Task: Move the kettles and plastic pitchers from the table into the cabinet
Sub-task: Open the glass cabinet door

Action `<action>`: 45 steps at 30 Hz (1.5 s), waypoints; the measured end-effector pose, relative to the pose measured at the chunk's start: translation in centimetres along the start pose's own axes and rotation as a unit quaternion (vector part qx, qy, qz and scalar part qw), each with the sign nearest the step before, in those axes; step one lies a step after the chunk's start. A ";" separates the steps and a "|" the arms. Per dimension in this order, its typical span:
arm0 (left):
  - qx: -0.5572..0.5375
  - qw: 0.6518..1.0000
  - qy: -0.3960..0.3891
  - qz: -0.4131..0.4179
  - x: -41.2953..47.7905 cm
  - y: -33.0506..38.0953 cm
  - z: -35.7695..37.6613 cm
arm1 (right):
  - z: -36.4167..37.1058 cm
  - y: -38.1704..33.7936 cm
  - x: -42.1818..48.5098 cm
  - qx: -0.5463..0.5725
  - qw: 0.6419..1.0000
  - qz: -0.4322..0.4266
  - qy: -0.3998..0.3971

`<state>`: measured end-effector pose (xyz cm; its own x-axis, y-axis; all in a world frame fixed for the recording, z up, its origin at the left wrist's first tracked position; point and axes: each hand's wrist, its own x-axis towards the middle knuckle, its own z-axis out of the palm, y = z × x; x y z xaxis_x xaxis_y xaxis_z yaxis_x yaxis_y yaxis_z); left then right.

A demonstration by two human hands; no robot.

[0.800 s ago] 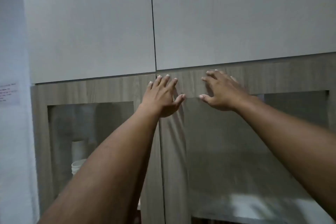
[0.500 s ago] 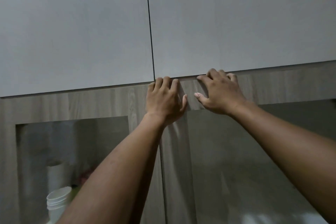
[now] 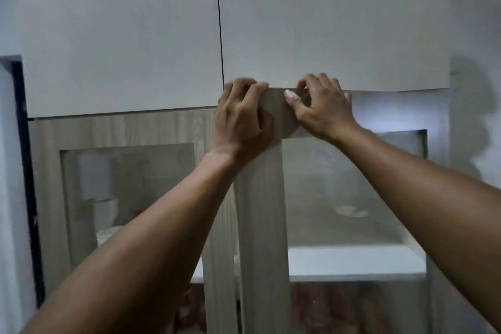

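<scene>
At the cabinet front: both hands are raised to the top edge of the right glass door [image 3: 261, 198], which is swung a little outward.
Left hand [image 3: 241, 119]: fingers are hooked over the door's top corner, closed on it.
Right hand [image 3: 322, 108]: fingertips are curled over the same top edge, under the white upper door [image 3: 333, 22]; the door is gripped.
Left glass door [image 3: 127, 192]: shut; pale containers [image 3: 107, 222] are dimly seen behind it.
Shelf [image 3: 355, 263]: white, seen through the right pane.
Kettles and pitchers: none is in view; the table is out of frame.
Progress: judged early, with the cabinet only being opened and all carrying apparently left.
</scene>
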<state>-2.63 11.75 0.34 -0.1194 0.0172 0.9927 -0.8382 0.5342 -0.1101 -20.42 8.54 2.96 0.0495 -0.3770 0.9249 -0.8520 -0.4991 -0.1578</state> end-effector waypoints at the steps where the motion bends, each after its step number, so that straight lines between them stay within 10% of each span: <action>1: -0.030 0.999 0.015 0.004 0.0 2.1 -1.4 | -1.9 -0.3 -0.8 0.015 1.000 0.005 0.009; 18: -0.442 0.888 -0.119 -0.027 -4.7 40.2 -6.3 | -36.4 5.7 -12.4 0.365 0.893 0.262 -0.025; 24: -0.412 0.887 -0.203 0.057 -8.4 49.2 -0.4 | -45.4 9.6 -16.2 0.253 0.905 0.332 0.084; 30: -0.359 0.864 -0.312 0.162 -9.2 55.2 5.0 | -47.8 15.0 -21.5 -0.087 0.945 0.287 0.128; 39: -0.280 0.811 -0.440 0.265 -10.9 57.6 13.7 | -47.6 21.3 -27.1 -0.424 0.842 0.301 -0.147; 45: -0.296 0.803 -0.418 0.305 -11.1 56.1 16.6 | -46.7 24.0 -29.1 -0.547 0.758 0.306 -0.181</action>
<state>-57.20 27.52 -17.64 -0.9345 -0.0130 0.3557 -0.1179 0.9543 -0.2747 -66.63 43.93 -11.59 -0.5584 -0.5650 0.6075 -0.6857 0.7264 0.0453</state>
